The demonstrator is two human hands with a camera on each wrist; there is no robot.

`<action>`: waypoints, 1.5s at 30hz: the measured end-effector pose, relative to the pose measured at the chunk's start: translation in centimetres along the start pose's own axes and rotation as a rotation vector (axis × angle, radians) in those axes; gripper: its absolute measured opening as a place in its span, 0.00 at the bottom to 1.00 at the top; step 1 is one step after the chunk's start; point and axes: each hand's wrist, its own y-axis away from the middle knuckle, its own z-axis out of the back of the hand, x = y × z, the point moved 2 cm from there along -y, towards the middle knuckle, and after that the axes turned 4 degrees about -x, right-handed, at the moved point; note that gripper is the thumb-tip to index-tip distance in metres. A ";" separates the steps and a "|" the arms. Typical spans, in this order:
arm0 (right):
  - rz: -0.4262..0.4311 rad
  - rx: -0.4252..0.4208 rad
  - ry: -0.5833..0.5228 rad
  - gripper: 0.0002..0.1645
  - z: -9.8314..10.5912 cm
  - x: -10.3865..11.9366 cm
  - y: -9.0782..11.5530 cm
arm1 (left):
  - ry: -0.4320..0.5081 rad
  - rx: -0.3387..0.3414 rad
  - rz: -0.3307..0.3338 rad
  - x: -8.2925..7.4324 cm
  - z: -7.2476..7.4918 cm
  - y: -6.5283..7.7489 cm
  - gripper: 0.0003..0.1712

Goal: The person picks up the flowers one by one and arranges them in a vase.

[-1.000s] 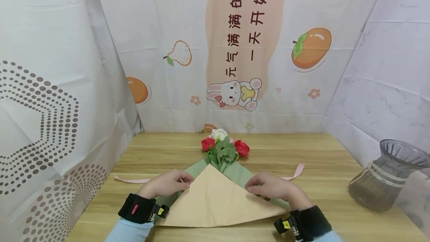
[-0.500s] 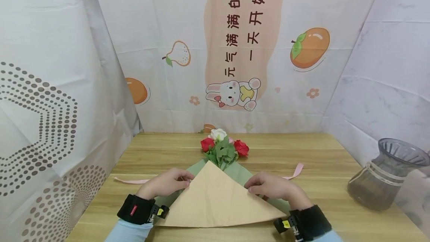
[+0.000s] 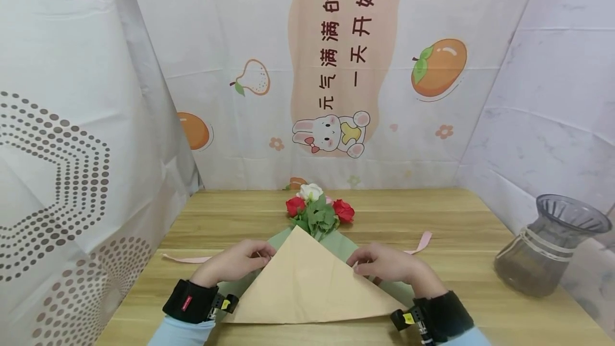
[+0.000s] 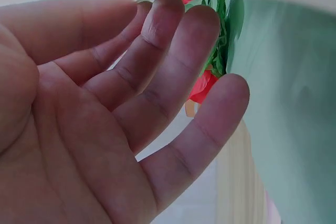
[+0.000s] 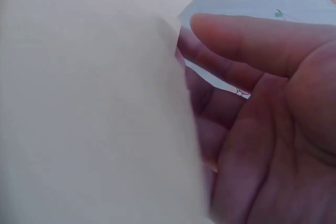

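Note:
A cream paper flap (image 3: 307, 284) stands up as a pointed triangle over green wrapping paper (image 3: 344, 244). Above its tip show a white rose (image 3: 311, 192), a red rose (image 3: 343, 210) and green leaves (image 3: 319, 217); the stems are hidden. My left hand (image 3: 241, 261) is at the flap's left edge; in the left wrist view its fingers spread loosely beside the green paper, thumb near the first fingertips. My right hand (image 3: 390, 266) touches the right edge; in the right wrist view some fingers pass behind the cream paper, and the thumb (image 5: 236, 40) lies at its edge.
A pink ribbon runs out from under the paper, its ends showing at left (image 3: 184, 258) and right (image 3: 423, 242). A grey glass vase (image 3: 543, 260) with cord round its neck stands at the table's right. A printed curtain (image 3: 230, 138) hangs behind the table (image 3: 413, 212).
The flap's pointed tip has risen slightly toward the flowers. Both hands keep their places at its edges, and the whole view has shifted a little.

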 end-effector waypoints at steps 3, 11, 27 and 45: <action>0.002 0.006 -0.025 0.12 0.0 0.2 0.1 | 0.017 0.003 0.002 -0.2 0.1 0.3 0.11; 0.031 0.018 -0.054 0.13 0.0 0.3 0.4 | -0.014 0.031 -0.051 -1.0 0.5 0.3 0.13; 0.110 0.005 0.095 0.12 0.8 2.0 0.0 | -0.070 0.074 -0.115 -2.8 1.2 0.8 0.11; 0.135 0.015 0.268 0.36 0.5 2.3 0.4 | -0.164 0.168 -0.047 -3.3 0.8 1.6 0.27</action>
